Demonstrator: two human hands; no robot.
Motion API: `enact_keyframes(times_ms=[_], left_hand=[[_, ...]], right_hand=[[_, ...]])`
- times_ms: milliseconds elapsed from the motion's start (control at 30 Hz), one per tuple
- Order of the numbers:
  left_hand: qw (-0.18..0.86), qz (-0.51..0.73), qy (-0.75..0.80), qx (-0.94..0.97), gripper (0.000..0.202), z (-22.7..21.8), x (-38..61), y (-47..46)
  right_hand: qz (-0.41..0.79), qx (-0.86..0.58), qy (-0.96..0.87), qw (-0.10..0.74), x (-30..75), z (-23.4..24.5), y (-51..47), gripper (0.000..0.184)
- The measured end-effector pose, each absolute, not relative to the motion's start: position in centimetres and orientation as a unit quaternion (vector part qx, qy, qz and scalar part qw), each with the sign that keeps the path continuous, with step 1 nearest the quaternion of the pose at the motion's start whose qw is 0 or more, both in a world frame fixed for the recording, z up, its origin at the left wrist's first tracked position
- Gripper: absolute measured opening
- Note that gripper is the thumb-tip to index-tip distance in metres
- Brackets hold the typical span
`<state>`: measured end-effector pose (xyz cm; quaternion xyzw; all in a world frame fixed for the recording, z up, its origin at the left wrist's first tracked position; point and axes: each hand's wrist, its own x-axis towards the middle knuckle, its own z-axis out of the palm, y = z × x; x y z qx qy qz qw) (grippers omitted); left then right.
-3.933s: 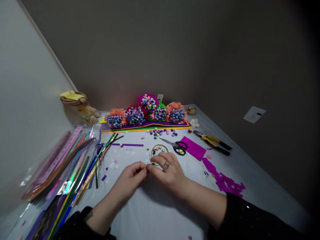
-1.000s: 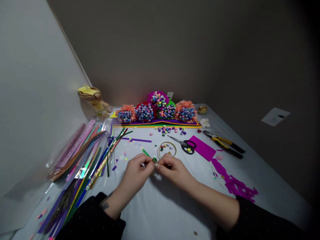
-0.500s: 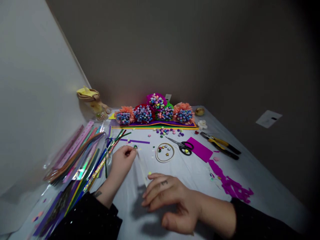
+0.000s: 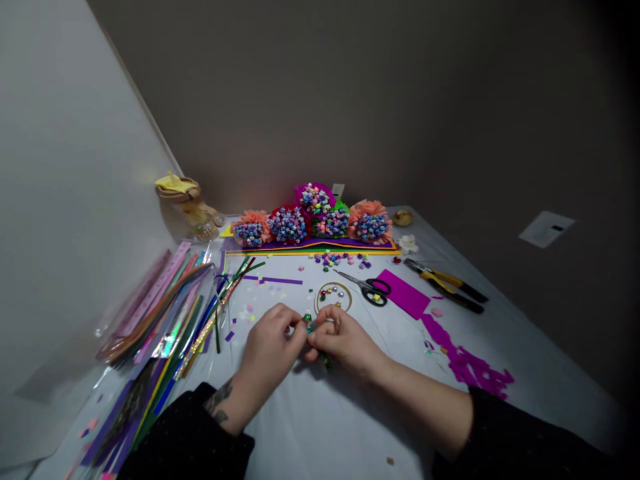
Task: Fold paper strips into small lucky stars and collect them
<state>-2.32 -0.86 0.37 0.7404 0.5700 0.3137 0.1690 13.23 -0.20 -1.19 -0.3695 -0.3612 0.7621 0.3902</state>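
Observation:
A shiny green paper strip (image 4: 309,323) is pinched between my two hands, just in front of a gold ring. My left hand (image 4: 274,340) is closed on one part of it, with thumb and forefinger together. My right hand (image 4: 347,343) pinches the strip from the other side, fingertips almost touching the left ones. A green end (image 4: 327,363) pokes out below the right fingers. Behind the hands, the gold ring (image 4: 317,298) encircles several small metallic stars (image 4: 335,289). Fingers hide much of the strip.
Paper strips in plastic sleeves (image 4: 167,313) cover the left side. Black scissors (image 4: 373,288), a magenta card (image 4: 404,293), magenta scraps (image 4: 467,360) and yellow-black pliers (image 4: 447,283) lie to the right. Star-filled paper flowers (image 4: 289,225) line the back, with loose stars (image 4: 340,260) before them.
My right hand has gone from open and spread near the front to pinching beside my left hand. The left hand has shifted right and nearer. The green piece is now between both.

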Motion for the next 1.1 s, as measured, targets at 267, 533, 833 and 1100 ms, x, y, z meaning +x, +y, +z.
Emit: enact_keyframes(times_ms=[267, 533, 833, 1100], left_hand=[[0.187, 0.307, 0.53, 0.768, 0.015, 0.77, -1.91, -1.26], [0.253, 0.322, 0.515, 0.753, 0.015, 0.77, -1.6, -1.35], [0.269, 0.338, 0.506, 0.747, 0.016, 0.79, -1.53, -1.46], [0.307, 0.36, 0.502, 0.724, 0.015, 0.87, -1.32, -1.42]], right_hand=[[0.726, -0.349, -0.357, 0.473, 13.22, -1.28, 0.03, 0.048], [0.654, -0.391, -0.406, 0.505, 13.51, -0.79, 0.1, 0.04], [0.683, -0.378, -0.372, 0.501, 13.47, -0.76, 0.05, 0.038], [0.706, -0.374, -0.383, 0.464, 13.53, -0.83, 0.2, 0.038]])
